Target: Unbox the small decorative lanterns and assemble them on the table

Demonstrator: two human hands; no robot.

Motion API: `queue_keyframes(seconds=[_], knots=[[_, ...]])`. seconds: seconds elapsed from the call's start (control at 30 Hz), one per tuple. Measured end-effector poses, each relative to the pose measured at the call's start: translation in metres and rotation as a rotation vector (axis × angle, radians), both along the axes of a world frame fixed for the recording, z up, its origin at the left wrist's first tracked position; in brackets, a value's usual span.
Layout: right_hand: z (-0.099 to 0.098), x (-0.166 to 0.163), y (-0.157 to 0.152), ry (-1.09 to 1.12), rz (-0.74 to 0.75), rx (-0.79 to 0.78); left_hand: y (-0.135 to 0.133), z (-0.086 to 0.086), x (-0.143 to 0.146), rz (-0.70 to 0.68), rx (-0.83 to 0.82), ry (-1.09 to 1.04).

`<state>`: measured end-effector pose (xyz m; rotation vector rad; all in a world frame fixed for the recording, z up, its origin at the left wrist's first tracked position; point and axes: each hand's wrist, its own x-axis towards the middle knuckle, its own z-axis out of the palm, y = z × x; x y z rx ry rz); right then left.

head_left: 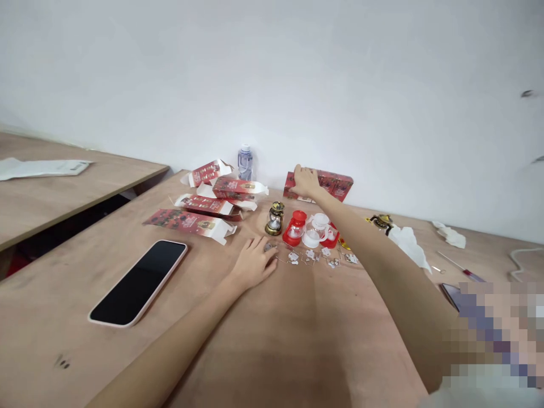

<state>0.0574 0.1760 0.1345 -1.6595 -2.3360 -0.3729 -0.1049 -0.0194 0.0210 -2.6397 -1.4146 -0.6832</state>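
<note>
My left hand [255, 263] lies low on the table, fingers apart, its fingertips beside a small metal piece [268, 247]. Farther back, my right hand [305, 182] grips the left end of a row of red printed boxes [335, 182] by the wall, fingers over the top. Between the hands stand a black-and-gold miniature lantern [276, 219], a red lantern [294, 228] and a white lantern [316, 231]. Another red lantern [332, 235] is partly hidden behind the white one. Several small metal-and-white parts [310, 256] lie in a row before them.
Opened red boxes [191, 222] lie at the back left, near a clear bottle [245, 163]. A phone [138, 283] rests at front left. To the right are a dark gold lantern [382, 222], white wrapping [408, 245] and a screwdriver [461, 267]. A second table [63, 195] stands left, across a gap.
</note>
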Motion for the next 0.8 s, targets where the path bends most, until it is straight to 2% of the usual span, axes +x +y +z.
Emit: queue_keyframes(seconds=[0.1,0.2,0.27,0.3,0.37,0.43,0.5,0.6,0.7,0.8], knots=[[0.022,0.001,-0.027,0.048,0.061,0.101,0.0,0.001,0.0,-0.026,0.004,-0.008],[0.043,0.008,-0.075,0.232,0.119,0.315,0.0,0.003,-0.001,-0.03,0.007,-0.041],[0.045,0.014,-0.117,0.361,0.082,0.384,0.0,0.004,-0.003,-0.023,0.011,-0.111],[0.04,0.017,-0.139,0.439,0.066,0.387,-0.001,0.005,-0.004,-0.03,0.014,-0.186],[0.018,0.022,-0.181,0.664,0.08,0.355,-0.004,0.004,-0.006,-0.063,0.023,-0.451],[-0.017,0.025,-0.215,0.884,0.118,0.283,-0.011,0.003,-0.006,-0.095,-0.009,-0.732],[-0.056,0.027,-0.238,1.037,0.137,0.134,-0.021,0.002,-0.004,-0.13,-0.131,-0.888],[-0.104,0.03,-0.249,1.316,-0.032,0.024,-0.037,0.0,-0.001,-0.19,-0.419,-0.984],[-0.126,0.034,-0.244,1.61,-0.023,-0.136,-0.04,-0.001,-0.002,-0.118,-0.558,-1.174],[-0.127,0.04,-0.238,1.822,0.073,-0.229,-0.032,-0.002,-0.007,-0.032,-0.568,-1.329]])
